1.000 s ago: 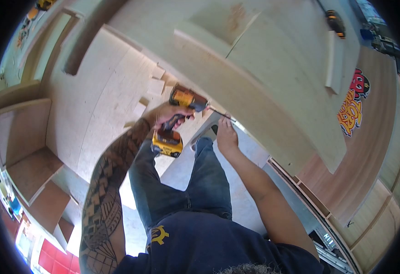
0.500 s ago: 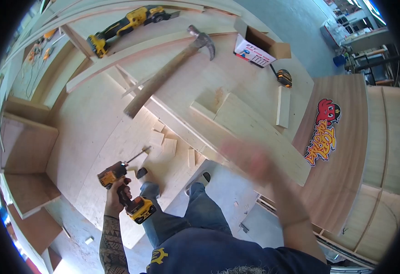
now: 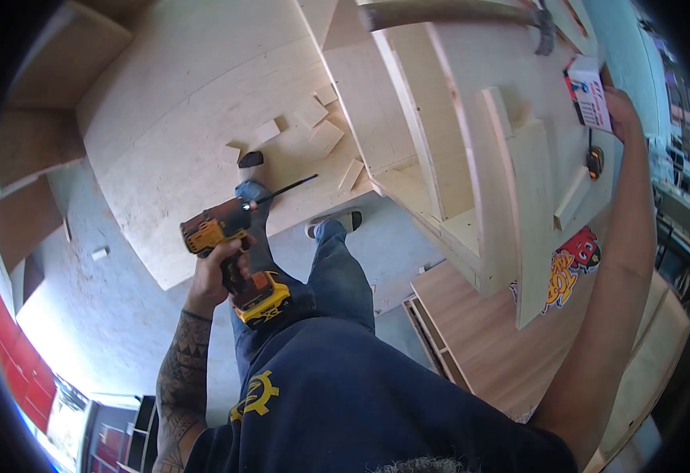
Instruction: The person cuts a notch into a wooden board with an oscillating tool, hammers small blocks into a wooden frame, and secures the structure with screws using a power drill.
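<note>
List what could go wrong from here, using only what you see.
The left hand holds the drill, its bit crossing the jeans in view; it might snag them.
Scattered blocks lie near the left foot, a possible trip.
The right hand is at the box, which could tip.

Plywood sheet [image 3: 179, 158], small wood blocks [image 3: 325, 138] on it, cabinet top [image 3: 546, 94], hammer [image 3: 459, 12], tape measure [image 3: 595, 163] there

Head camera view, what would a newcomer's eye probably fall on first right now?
Most likely the yellow-and-black cordless driver in the left hand, its long bit pointing out past the person's legs. Next might come the red cartoon character at the right, partly hidden behind a board. The wooden-handled hammer across the top also stands out, above the printed box at the right hand.
</note>
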The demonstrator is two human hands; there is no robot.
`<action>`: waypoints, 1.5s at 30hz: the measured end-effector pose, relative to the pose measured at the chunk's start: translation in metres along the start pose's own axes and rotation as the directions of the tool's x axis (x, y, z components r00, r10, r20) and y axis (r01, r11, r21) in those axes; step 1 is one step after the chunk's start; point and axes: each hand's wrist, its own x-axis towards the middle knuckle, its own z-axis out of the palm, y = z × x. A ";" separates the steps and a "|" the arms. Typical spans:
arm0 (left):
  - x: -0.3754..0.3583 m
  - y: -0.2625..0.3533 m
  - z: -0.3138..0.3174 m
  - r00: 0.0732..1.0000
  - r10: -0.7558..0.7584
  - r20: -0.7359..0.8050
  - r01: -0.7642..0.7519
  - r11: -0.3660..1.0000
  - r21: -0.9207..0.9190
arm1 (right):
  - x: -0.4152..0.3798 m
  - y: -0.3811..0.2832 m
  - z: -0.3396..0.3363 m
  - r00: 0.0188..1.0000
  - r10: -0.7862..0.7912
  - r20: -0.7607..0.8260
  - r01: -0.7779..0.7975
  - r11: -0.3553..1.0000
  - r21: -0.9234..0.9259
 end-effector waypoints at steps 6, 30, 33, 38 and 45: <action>0.008 -0.014 0.008 0.999 -0.048 0.024 0.047 0.998 0.035 | 0.011 -0.002 -0.004 0.992 0.118 0.054 -0.121 0.991 0.063; 0.043 0.017 0.030 0.977 0.045 0.207 -0.101 0.957 0.272 | -0.341 0.085 0.460 0.927 -0.010 0.376 -0.339 0.412 0.846; 0.038 -0.004 0.037 0.978 0.009 0.206 -0.070 0.955 0.290 | -0.316 0.105 0.504 0.894 -0.123 0.430 -0.437 -0.034 0.899; 0.027 -0.053 0.059 0.991 -0.042 0.129 0.005 0.961 0.278 | -0.317 0.126 0.526 0.866 -0.075 0.495 -0.494 -0.284 0.821; 0.062 -0.089 0.058 0.984 -0.153 0.090 0.118 0.942 0.315 | -0.307 0.183 0.564 0.826 0.133 0.548 -0.487 -0.322 0.812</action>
